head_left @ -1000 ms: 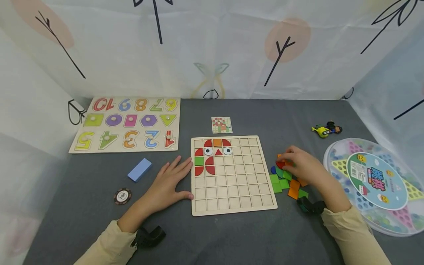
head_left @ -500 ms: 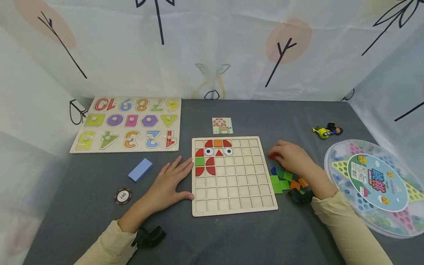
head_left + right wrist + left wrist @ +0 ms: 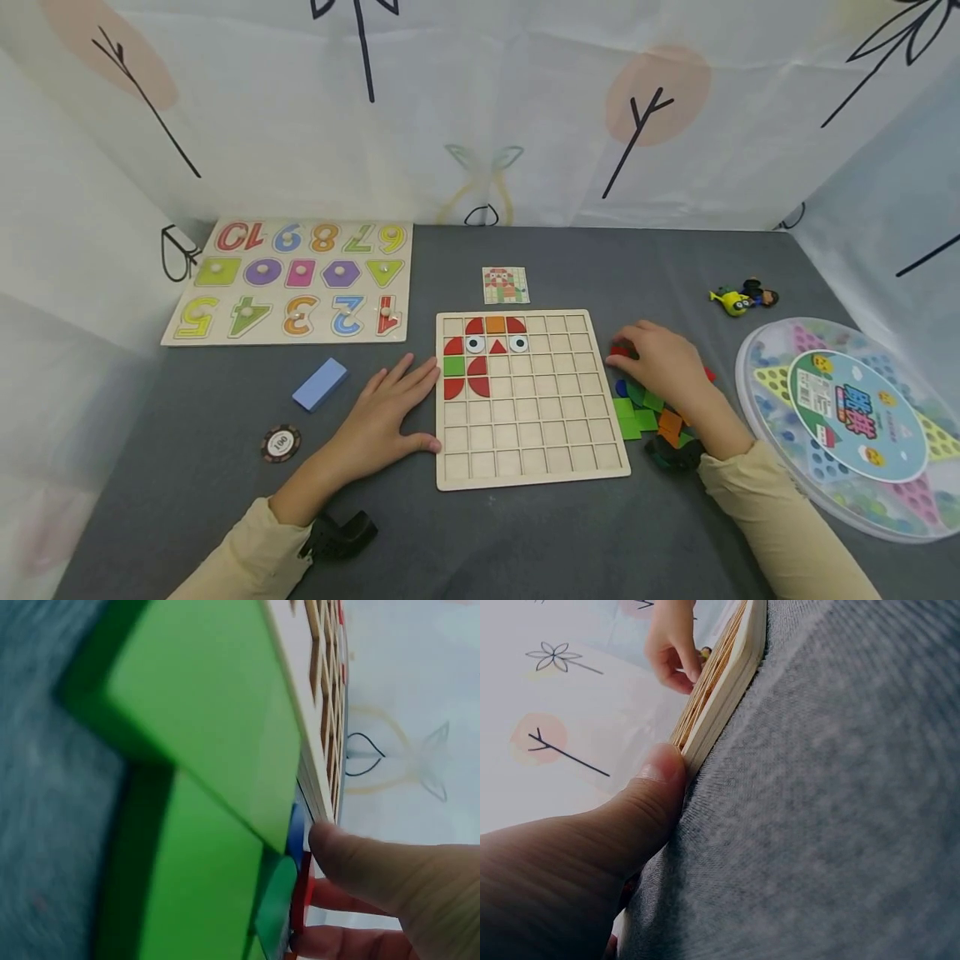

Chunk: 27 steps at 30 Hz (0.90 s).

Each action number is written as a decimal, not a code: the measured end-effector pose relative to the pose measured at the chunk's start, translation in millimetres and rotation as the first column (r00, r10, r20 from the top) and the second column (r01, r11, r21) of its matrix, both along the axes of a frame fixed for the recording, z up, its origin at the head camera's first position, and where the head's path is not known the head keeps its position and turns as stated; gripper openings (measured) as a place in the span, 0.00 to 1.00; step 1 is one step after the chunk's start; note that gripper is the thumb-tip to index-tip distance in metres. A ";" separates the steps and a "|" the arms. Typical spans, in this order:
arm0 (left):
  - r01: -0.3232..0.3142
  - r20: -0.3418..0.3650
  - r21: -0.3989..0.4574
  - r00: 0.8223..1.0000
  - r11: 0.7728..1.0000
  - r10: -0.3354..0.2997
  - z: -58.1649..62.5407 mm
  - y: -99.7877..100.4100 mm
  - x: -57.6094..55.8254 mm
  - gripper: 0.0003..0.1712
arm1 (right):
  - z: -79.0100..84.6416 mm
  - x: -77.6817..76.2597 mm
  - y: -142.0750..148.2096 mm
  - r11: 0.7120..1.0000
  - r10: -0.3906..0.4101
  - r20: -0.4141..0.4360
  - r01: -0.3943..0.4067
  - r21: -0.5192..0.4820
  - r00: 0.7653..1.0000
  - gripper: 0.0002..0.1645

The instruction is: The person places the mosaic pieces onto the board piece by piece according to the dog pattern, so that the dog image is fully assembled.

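Note:
My left hand [image 3: 386, 412] rests with spread fingers at the left edge of a wooden grid board [image 3: 536, 433]. Its thumb [image 3: 656, 784] touches the board's side in the left wrist view. Red pieces, an orange square [image 3: 495, 325], a green square [image 3: 453, 367] and two eye pieces [image 3: 474, 343] sit in the upper left cells. Right of the board, my right hand [image 3: 663, 358] has curled fingers at a red piece [image 3: 302, 892], which it seems to pinch; the fingers partly hide it. Below that hand lie green squares [image 3: 626, 421], orange pieces [image 3: 670, 425] and a blue piece [image 3: 621, 387].
A picture card [image 3: 506, 285] lies behind the board. To the left are a number puzzle [image 3: 288, 287], a blue block [image 3: 320, 383] and a poker chip [image 3: 281, 443]. At right are a round game box [image 3: 855, 417] and small toy figures [image 3: 742, 297].
My right hand has moved left and slightly away from the pile, toward the board's right edge, with a red piece at its fingers. My left hand has stayed at the board.

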<state>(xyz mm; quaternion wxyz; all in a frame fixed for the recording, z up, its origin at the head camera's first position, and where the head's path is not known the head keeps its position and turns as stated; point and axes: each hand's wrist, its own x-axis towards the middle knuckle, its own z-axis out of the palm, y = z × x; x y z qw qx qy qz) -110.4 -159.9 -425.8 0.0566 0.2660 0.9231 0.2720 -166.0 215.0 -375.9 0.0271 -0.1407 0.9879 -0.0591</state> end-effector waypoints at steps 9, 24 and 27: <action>0.003 0.000 -0.004 1.000 1.000 -0.003 -1.0 0.1 -0.5 0.55 | -1.8 -0.4 -2.2 0.994 0.084 0.014 -0.083 -0.075 0.996 0.14; 0.002 0.001 0.010 1.000 1.000 -0.002 -0.3 0.0 0.2 0.55 | 1.6 2.5 -12.3 0.993 -0.026 -0.013 0.025 -0.112 1.000 0.14; 0.002 -0.007 0.020 1.000 1.000 -0.002 0.1 -0.1 0.4 0.55 | 7.0 4.5 -32.7 0.986 0.034 -0.043 -0.041 -0.161 0.999 0.14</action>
